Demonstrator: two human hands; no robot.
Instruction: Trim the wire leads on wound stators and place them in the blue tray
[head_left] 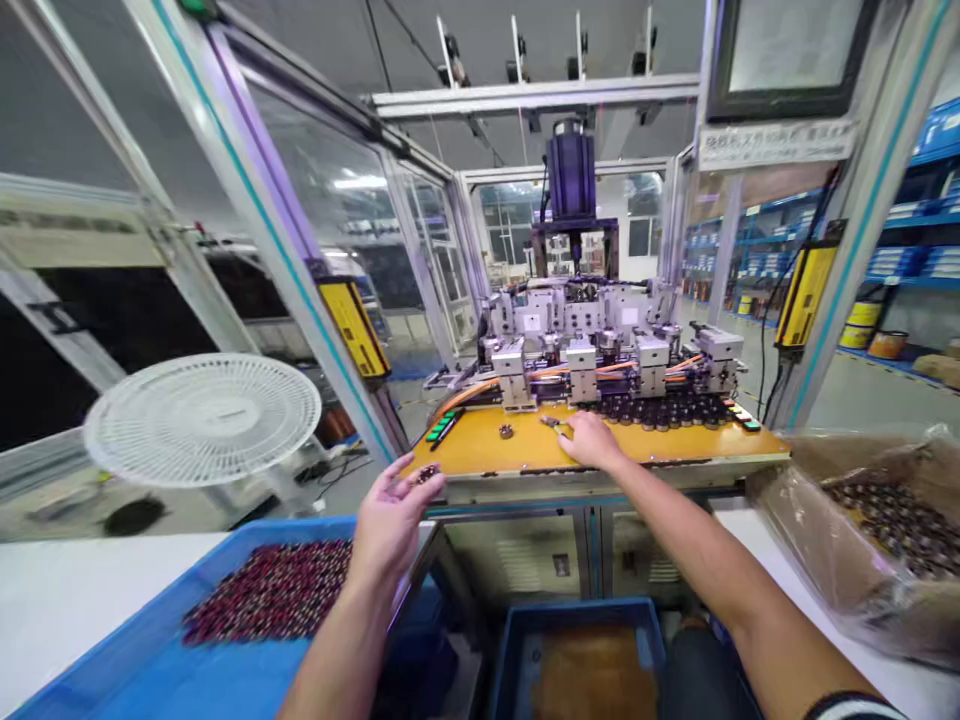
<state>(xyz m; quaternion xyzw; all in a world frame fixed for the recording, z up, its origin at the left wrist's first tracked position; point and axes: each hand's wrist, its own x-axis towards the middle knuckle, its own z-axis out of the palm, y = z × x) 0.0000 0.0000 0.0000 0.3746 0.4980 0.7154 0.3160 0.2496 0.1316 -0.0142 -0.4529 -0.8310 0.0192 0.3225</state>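
Observation:
My left hand point(391, 512) is raised in front of the yellow worktop point(465, 455), its thumb and fingers closed on a small round metal part point(427, 474). My right hand point(591, 440) reaches onto the worktop, fingers closed around the yellow handle of a pair of pliers point(553, 425). The pliers' metal jaws point left, toward the machine's front. Between the hands, a lone round metal part point(506, 431) rests on the worktop. Dark round parts point(660, 412) stand in a crowded group right of my right hand.
Behind the worktop stands a machine with several clamping blocks point(581, 372) and orange tubes. A blue tray point(247, 690) of dark red parts is at left, a plastic-lined carton point(825, 540) of parts at right. Below sits a blue bin point(517, 625). Yellow sensor bars point(356, 328) flank the opening.

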